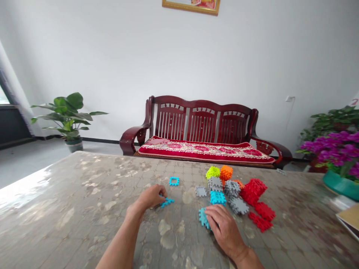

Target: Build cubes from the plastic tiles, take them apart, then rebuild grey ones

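My left hand (153, 196) pinches a small blue interlocking puzzle tile (167, 202) at the table's middle; its fingertips are closed over one edge. Beyond it a blue square frame tile (174, 181) lies flat by itself. My right hand (221, 224) rests with its fingers over a light-blue notched tile (203, 218), gripping it at its right side; the thumb side is partly hidden. Just past that hand sits a blue stack of tiles (217, 197). A single grey tile (201, 191) lies between the two hands, farther back.
Grey tiles (215, 184), yellow-green tiles (213, 172), orange tiles (226, 172) and red tiles (254, 189) are piled right of centre on the patterned tablecloth (92, 209). Purple flowers in a teal pot (340, 185) stand at the right edge. A wooden bench (202, 123) is behind the table.
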Demonstrator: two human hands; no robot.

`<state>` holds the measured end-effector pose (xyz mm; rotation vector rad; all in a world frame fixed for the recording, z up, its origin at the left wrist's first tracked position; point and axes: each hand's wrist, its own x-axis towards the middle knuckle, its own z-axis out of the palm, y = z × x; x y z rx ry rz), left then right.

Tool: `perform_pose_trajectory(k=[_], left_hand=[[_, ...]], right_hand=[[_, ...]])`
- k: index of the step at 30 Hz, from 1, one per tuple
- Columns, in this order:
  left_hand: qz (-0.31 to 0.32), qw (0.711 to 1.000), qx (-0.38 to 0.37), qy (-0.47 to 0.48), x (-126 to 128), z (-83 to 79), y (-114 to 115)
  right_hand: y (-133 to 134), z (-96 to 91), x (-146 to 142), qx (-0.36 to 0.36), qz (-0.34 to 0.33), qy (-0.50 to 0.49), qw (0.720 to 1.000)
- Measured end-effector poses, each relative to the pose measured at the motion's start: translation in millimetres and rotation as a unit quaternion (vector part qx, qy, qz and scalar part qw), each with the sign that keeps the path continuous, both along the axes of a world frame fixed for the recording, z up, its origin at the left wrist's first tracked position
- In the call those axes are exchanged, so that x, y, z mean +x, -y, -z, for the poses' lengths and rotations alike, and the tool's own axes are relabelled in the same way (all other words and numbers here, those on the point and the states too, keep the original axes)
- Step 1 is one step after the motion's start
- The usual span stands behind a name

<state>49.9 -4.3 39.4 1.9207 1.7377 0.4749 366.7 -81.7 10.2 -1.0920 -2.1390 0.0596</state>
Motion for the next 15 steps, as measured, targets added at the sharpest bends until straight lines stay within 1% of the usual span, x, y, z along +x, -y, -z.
perform_pose_trajectory(k=[4,8,11,15], left_hand=[[-0.077,0.995,0.049,-0.03,12,10.2,-1],[-0.11,0.988,0.099,-0.049,24,14.1,-1],[-0.098,0.987,0.099,-0.082,27,12.0,-2],[-0.031,0.987,0.062,-0.144,26,7.4,-7]], right_hand=[[0,-1.6,-1,-0.008,-0.001,-0.005,1.0],[1,-2.9,-2,-0.011,0.001,-0.005,1.0],[1,-2.8,-3,-0.008,-0.001,-0.003,1.0],[0,-1.8,-4,-0.004,-0.004,-0.002,1.0]])
